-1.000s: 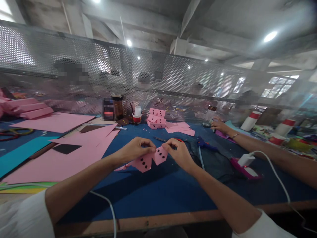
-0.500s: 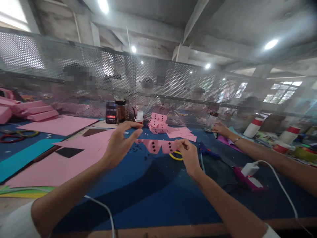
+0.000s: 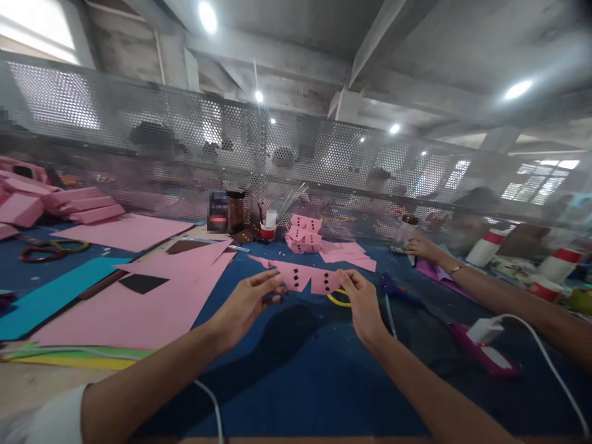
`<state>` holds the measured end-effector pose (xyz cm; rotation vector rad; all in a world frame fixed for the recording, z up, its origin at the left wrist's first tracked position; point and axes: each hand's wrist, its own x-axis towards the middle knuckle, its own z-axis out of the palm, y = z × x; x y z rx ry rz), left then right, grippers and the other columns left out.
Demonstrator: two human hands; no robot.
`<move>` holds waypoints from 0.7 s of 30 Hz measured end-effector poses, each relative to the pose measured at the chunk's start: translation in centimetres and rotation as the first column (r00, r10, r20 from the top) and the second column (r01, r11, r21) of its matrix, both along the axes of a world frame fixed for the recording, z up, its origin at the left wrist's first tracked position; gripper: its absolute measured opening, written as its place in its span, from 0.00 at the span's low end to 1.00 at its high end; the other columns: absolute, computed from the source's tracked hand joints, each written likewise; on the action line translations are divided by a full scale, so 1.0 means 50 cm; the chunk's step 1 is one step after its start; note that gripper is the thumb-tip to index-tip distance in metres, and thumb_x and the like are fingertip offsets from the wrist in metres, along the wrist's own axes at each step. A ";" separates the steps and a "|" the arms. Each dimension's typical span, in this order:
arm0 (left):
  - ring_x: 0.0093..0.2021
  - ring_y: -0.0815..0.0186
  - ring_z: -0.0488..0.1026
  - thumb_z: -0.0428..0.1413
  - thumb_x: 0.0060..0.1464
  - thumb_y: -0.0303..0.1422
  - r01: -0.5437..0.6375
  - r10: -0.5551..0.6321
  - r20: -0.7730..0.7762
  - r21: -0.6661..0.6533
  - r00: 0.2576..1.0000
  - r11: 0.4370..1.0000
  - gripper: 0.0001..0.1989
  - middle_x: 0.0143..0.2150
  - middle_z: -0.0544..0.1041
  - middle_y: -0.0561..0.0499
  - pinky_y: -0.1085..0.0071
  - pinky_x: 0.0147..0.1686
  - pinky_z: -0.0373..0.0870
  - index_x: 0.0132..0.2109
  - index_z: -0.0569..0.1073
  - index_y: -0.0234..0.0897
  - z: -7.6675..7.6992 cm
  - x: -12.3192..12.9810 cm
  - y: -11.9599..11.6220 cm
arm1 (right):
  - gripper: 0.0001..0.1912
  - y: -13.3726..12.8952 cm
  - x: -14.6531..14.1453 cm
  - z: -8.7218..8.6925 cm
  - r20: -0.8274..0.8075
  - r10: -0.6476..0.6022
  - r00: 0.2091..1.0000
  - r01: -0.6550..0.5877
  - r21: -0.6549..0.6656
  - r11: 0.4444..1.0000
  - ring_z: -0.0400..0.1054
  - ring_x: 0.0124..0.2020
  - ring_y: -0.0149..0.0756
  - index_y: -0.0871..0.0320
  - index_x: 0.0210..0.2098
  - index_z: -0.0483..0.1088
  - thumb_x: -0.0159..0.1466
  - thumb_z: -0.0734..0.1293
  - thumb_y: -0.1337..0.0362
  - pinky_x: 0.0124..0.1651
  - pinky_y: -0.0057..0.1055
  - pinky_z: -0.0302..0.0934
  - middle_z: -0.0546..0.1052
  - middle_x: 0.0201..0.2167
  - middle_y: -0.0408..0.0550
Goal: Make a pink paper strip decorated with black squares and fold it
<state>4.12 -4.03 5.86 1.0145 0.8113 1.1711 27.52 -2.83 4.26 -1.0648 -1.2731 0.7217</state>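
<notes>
A pink paper strip [image 3: 296, 275] with columns of small black diamonds and a V-shaped notch in its lower edge is held up above the blue tabletop. Its right end is pinched between the thumb and fingers of my right hand [image 3: 367, 305]. My left hand [image 3: 250, 302] is closed on the strip left of the diamonds, and a thin end of the paper sticks out beyond it. Partly hidden behind the strip lies a yellow ring-shaped handle [image 3: 340, 298]. Folded pink pieces with the same black marks [image 3: 304, 235] are stacked farther back.
Large pink sheets [image 3: 139, 314] and a teal sheet [image 3: 60, 302] cover the left side. A blue glue gun [image 3: 400, 290] and a magenta power strip [image 3: 485, 351] lie to the right. A co-worker's hand [image 3: 423, 248] reaches in near a glass jar [image 3: 406, 231]. A perforated screen [image 3: 324, 160] stands behind.
My left hand has come down from above the strip's left end and closed on it. My right hand keeps its pinch. The whole view has shifted slightly.
</notes>
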 end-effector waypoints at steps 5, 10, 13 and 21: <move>0.41 0.65 0.73 0.66 0.49 0.37 -0.087 0.087 0.040 0.016 0.995 0.996 0.12 0.40 0.80 0.46 0.70 0.42 0.68 0.38 0.80 0.35 -0.002 -0.014 0.003 | 0.16 -0.011 -0.009 -0.003 0.085 0.061 0.995 -0.060 -0.010 0.998 0.62 0.33 0.34 0.58 0.31 0.72 0.64 0.66 0.51 0.37 0.28 0.56 0.71 0.29 0.44; 0.40 0.64 0.73 0.65 0.49 0.38 -0.117 0.115 0.028 0.067 0.993 0.991 0.12 0.40 0.80 0.46 0.69 0.41 0.68 0.39 0.80 0.35 0.003 -0.024 0.007 | 0.15 -0.017 -0.010 -0.003 0.168 0.137 0.976 -0.137 -0.010 0.991 0.62 0.33 0.34 0.57 0.31 0.71 0.65 0.65 0.53 0.37 0.29 0.56 0.71 0.30 0.44; 0.41 0.64 0.74 0.64 0.50 0.39 -0.112 0.109 0.039 0.079 0.993 0.991 0.12 0.39 0.79 0.47 0.67 0.44 0.68 0.37 0.79 0.34 0.007 -0.026 0.007 | 0.13 -0.020 -0.009 0.000 0.219 0.181 0.959 -0.184 -0.007 0.983 0.60 0.31 0.33 0.57 0.29 0.70 0.65 0.65 0.54 0.35 0.28 0.55 0.68 0.28 0.42; 0.38 0.65 0.72 0.62 0.53 0.39 -0.093 0.091 0.023 0.110 0.996 0.990 0.11 0.36 0.78 0.49 0.67 0.43 0.68 0.36 0.78 0.35 0.007 -0.032 0.010 | 0.13 -0.024 -0.012 0.003 0.312 0.255 0.915 -0.266 -0.007 0.964 0.64 0.33 0.34 0.57 0.27 0.68 0.66 0.65 0.57 0.38 0.28 0.57 0.70 0.30 0.42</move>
